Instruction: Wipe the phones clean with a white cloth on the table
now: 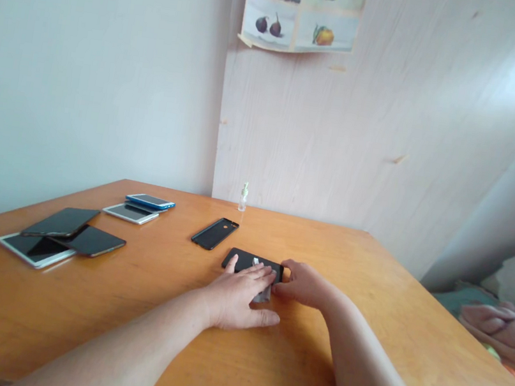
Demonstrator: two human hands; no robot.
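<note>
A black phone [246, 256] lies lengthwise across the table in front of me. My left hand [238, 290] rests flat over its middle, fingers stretched out and thumb apart. A greyish cloth or wipe [263, 295] shows from under that palm, and a small white bit of it pokes up between the fingers and the phone. At the phone's right end, my right hand [304, 284] pinches the edge between thumb and fingers. Much of the phone is hidden under my left hand. Just beyond it lies a black phone case [215, 233], inner side up.
Several phones and tablets lie in two piles on the left: a dark-screened pile [62, 222] nearer and a pile with a blue-edged device [150, 201] farther back. A small clear pump bottle [244, 199] stands by the wall. The wooden table [135, 297] meets the wall behind.
</note>
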